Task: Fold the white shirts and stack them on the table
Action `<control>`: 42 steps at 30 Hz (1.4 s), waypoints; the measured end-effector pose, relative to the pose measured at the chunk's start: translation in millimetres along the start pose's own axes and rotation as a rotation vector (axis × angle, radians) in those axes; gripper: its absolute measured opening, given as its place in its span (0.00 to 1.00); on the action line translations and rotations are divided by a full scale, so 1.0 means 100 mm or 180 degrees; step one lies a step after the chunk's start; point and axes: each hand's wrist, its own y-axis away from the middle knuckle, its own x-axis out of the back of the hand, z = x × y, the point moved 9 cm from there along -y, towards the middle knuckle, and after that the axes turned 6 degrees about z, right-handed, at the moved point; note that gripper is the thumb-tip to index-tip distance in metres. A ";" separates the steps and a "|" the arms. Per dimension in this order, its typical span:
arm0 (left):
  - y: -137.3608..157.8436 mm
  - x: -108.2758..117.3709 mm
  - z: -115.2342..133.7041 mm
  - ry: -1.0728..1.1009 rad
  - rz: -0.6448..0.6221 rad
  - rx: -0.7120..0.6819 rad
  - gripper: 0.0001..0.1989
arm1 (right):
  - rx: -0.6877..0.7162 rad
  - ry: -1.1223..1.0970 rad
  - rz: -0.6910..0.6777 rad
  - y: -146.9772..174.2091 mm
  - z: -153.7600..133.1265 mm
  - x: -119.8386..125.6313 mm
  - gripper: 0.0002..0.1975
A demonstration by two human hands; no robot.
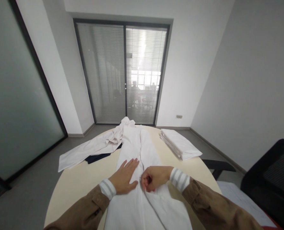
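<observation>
A long white coat lies lengthwise over the round table, with an open edge running down its middle. My left hand rests flat on its left half, fingers spread. Just to the right, my right hand is closed, its fingertips pinching the coat's edge near the middle. Part of the cloth under both hands is hidden. At the far left, a crumpled white sleeve-like piece stretches toward the table's rim, and I cannot tell whether it joins the coat.
Dark navy cloth shows beneath the white piece at left. A folded white stack sits on the round table at the right. A black chair stands close on the right, beside white papers.
</observation>
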 end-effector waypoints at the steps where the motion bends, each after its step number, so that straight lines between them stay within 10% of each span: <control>1: 0.00 0.00 0.00 0.0006 0.0007 0.0001 0.42 | 0.0015 0.0044 0.0046 -0.01 0.01 0.00 0.12; 17: -0.02 0.09 0.17 0.0123 0.0106 -0.0454 0.39 | -0.0176 -0.0450 -0.0919 0.21 -0.18 -0.63 0.29; 20: -0.02 0.10 0.18 0.0175 0.0156 -0.0525 0.35 | 0.0138 -0.0244 -0.0354 0.18 -0.26 -0.39 0.20; 23: -0.01 0.11 0.21 0.0191 0.0186 -0.0611 0.32 | 0.0445 0.0341 0.1104 0.17 -0.21 0.20 0.08; 27: -0.01 0.14 0.25 0.0175 0.0166 -0.0670 0.32 | 0.0389 0.1122 0.2771 0.29 0.07 0.81 0.14; 35: -0.01 0.23 0.35 0.0274 0.0608 -0.0981 0.27 | 0.0183 0.1805 0.2347 0.13 0.46 0.64 0.27; 42: -0.02 0.20 0.32 0.0361 0.0617 -0.0868 0.31 | 0.0516 0.2129 0.2453 0.22 0.21 0.65 0.24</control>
